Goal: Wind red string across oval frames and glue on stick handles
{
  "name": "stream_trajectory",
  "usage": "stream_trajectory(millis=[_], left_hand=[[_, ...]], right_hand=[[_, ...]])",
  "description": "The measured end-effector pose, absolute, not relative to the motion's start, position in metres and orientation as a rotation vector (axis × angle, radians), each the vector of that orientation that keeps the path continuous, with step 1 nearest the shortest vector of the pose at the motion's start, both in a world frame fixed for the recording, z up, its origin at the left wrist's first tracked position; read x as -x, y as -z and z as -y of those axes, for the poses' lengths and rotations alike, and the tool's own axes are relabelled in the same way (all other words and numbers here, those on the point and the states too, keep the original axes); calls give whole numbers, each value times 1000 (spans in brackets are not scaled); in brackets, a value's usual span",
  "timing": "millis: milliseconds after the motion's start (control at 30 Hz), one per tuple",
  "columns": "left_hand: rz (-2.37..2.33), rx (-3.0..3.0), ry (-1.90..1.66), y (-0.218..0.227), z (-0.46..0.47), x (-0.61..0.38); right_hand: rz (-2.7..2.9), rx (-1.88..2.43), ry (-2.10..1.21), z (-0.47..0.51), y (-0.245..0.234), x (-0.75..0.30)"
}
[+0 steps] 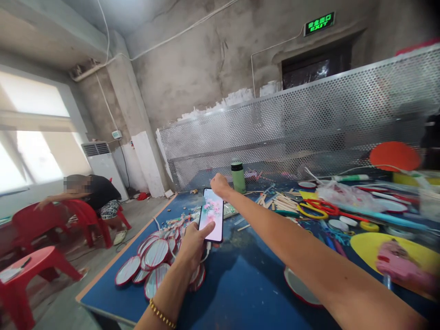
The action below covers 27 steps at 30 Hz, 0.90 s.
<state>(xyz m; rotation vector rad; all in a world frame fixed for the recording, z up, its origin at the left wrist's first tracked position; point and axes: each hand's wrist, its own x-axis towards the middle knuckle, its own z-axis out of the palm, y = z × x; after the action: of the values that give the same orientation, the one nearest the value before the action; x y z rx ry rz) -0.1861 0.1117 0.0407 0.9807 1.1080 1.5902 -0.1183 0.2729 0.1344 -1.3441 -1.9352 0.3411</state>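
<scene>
Only legible text: "EXIT" in lit green letters on the exit sign (319, 24), mounted on the concrete wall above the dark doorway (316, 64). A row of smaller green characters sits over that word on the same sign, too small to read. The phone (212, 214) screen shows a pink picture with no characters I can make out, and any marking on the green bottle (238, 177) is too blurred to read.

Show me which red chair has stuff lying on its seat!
The red stool nearest you, at the bottom left: flat white and dark things lie on its seat. The other red chairs, farther back by the seated person, show none.
</scene>
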Motion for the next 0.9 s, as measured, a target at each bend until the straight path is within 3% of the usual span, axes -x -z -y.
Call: stream_trajectory(millis=[367,900], left_hand=[[-1132,-954,-1616,-37,-113,188],[-1234,-1018,-1644,-38,-112,187]], right_hand=[[2012,1337,-494,-261,-144,113],[2004,1293,-429,-248,-152,105]])
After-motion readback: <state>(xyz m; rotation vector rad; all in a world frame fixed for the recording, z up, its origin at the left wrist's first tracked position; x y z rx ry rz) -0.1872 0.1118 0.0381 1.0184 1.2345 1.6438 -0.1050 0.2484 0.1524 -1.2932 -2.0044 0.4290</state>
